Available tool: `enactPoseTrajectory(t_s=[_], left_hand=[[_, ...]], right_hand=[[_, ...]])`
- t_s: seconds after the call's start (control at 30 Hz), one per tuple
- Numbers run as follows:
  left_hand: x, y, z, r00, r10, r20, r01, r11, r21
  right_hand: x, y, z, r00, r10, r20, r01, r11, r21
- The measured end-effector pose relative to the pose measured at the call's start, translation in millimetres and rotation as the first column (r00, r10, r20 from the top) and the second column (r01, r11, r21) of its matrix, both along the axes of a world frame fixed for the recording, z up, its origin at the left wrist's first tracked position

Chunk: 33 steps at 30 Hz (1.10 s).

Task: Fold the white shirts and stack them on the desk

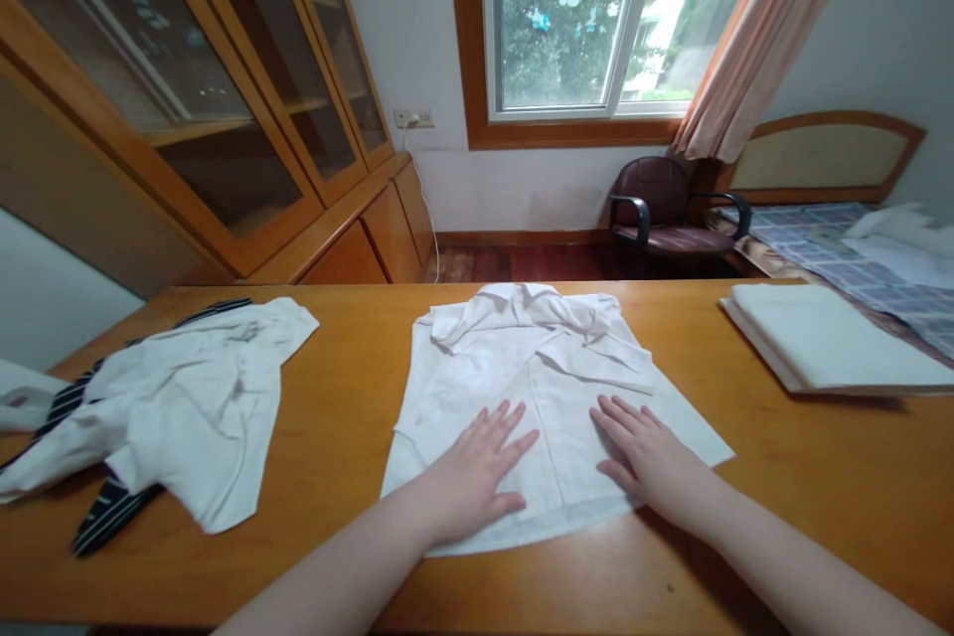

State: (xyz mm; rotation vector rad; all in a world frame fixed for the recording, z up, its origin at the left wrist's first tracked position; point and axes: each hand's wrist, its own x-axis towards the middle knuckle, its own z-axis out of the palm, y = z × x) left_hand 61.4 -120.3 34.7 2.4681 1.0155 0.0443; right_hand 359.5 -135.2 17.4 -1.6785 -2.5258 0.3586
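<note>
A white shirt (522, 358) lies partly folded in the middle of the wooden table (358, 388), collar toward the window. My left hand (477, 467) rests flat on its lower left part, fingers stretched out. My right hand (648, 452) lies flat on its lower right part, fingers also spread. Neither hand holds anything.
A crumpled white garment (194, 397) with a dark striped piece (111, 507) lies at the table's left. A folded white stack (827, 348) sits at the right. Beyond the table stand a dark armchair (663, 209), a wooden glass-front cabinet (224, 99) and a bed (857, 248).
</note>
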Motion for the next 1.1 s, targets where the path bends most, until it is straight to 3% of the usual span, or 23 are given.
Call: enactPoseTrajectory(t_s=[0.07,0.17,0.3,0.37,0.53,0.6,0.73,0.83,0.93,1.0,1.03,1.1], left_hand=[[8.0,-13.4,0.7,0.997,-0.060,-0.057,0.057,0.997,-0.060],[8.7,-13.1,4.5,0.992,-0.089,-0.093,0.080,0.992,-0.100],[1.8,-7.5,14.7,0.987,-0.139,-0.081,0.129,0.985,-0.117],[-0.6,-7.7,21.1,0.989,-0.133,-0.063,0.125,0.984,-0.125],[-0.4,-1.9,30.8,0.997,-0.070,0.009,0.071,0.983,-0.170],[3.0,3.8,24.5,1.000,-0.003,0.015,0.005,0.990,-0.138],[14.4,14.7,-2.4,0.994,0.096,-0.053,-0.099,0.994,-0.056],[19.9,24.8,-11.1,0.989,0.105,-0.106,-0.113,0.991,-0.074],[15.4,43.3,-0.5,0.995,0.079,-0.063,-0.090,0.979,-0.186],[7.0,60.5,9.9,0.984,0.168,0.061,-0.148,0.956,-0.253],[1.8,69.7,13.6,0.951,0.275,0.139,-0.234,0.939,-0.253],[-9.1,87.0,15.6,0.804,0.513,0.299,-0.486,0.858,-0.165]], right_hand=[[-5.6,-8.8,4.9,0.997,-0.018,0.073,0.019,1.000,-0.018],[-14.3,-10.3,22.8,0.990,-0.041,0.134,0.050,0.996,-0.068],[-16.0,6.9,44.0,0.986,-0.124,0.113,0.139,0.981,-0.136],[-11.7,20.3,46.7,0.983,-0.168,0.075,0.174,0.980,-0.093],[-6.4,41.5,25.8,0.982,-0.177,0.071,0.174,0.984,0.047],[-10.2,43.1,8.6,0.975,-0.195,0.104,0.196,0.981,0.008],[-16.1,51.0,-20.0,0.973,-0.194,0.127,0.197,0.980,-0.010],[-12.0,67.1,-19.3,0.977,-0.178,0.115,0.184,0.982,-0.044],[-4.6,84.2,1.2,0.988,-0.145,0.058,0.152,0.978,-0.144],[-0.6,92.1,16.6,0.983,-0.178,-0.035,0.167,0.965,-0.203],[1.1,94.9,22.0,0.966,-0.241,-0.097,0.220,0.958,-0.186],[4.5,99.2,25.1,0.891,-0.377,-0.253,0.379,0.924,-0.044]])
